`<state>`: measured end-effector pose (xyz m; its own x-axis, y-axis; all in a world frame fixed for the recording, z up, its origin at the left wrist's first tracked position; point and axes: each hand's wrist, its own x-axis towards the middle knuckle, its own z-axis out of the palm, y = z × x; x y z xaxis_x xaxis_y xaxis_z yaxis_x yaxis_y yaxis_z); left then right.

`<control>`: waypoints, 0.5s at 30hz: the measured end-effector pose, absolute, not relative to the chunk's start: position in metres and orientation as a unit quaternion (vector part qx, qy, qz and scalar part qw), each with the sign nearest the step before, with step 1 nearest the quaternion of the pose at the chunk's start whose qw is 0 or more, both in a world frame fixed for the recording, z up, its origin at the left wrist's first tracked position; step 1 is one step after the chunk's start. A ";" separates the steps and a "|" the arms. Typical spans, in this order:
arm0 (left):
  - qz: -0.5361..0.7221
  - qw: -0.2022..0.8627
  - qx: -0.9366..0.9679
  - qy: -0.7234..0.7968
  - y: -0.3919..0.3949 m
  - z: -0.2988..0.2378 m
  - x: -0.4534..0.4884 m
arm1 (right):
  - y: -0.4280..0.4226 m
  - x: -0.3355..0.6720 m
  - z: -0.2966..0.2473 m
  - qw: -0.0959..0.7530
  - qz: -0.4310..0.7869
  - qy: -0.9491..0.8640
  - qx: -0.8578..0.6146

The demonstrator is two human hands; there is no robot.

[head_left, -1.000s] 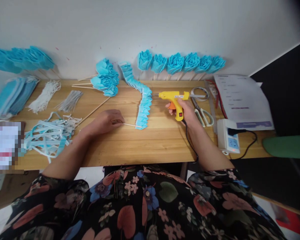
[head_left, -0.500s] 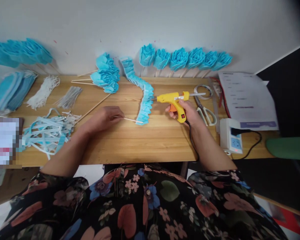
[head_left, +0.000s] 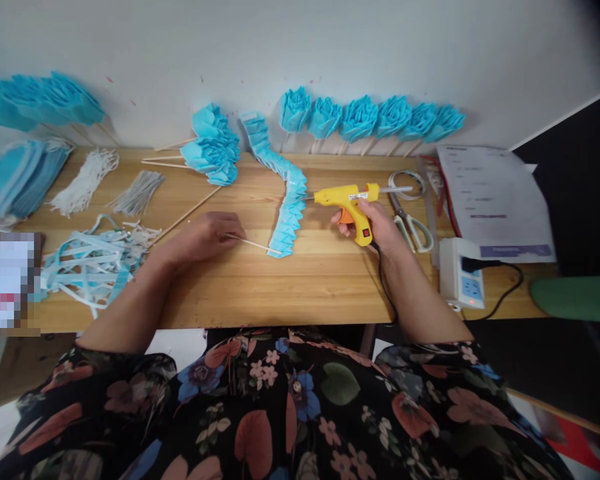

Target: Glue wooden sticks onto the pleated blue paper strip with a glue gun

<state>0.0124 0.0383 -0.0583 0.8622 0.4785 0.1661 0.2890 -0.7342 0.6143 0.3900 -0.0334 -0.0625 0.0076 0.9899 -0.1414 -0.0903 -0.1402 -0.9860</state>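
My left hand (head_left: 213,237) is closed on a thin wooden stick (head_left: 255,245), whose far tip lies on the near end of a long pleated blue strip (head_left: 283,233). The strip winds away across the table to the wall. In my right hand (head_left: 375,223) is a yellow glue gun (head_left: 347,195), fingers wrapped round its handle by the orange trigger. Its nozzle points left and is at the strip's right edge; whether it touches I cannot tell. A clear glue stick (head_left: 397,189) sticks out of the gun's back.
Blue flowers on sticks (head_left: 360,119) lean against the wall, with more flowers (head_left: 213,147) lying left of the strip. Scissors (head_left: 413,230), a white power socket (head_left: 463,273) and the gun's cord are on the right. Masks (head_left: 25,177) and cut strips (head_left: 90,267) lie left.
My left hand has drawn back slightly to the left with the stick. The strip's near end has shifted a little left and towards me. My right hand and the glue gun stay in place.
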 end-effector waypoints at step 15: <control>0.092 0.346 0.909 0.213 0.039 -0.046 0.006 | -0.034 0.394 -0.067 0.500 0.540 -0.448 -0.508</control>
<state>0.0059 0.0394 -0.0462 0.8922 0.4512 0.0197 0.3236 -0.6690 0.6691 0.3937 -0.0344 -0.0673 0.0168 0.9947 -0.1012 -0.0842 -0.0995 -0.9915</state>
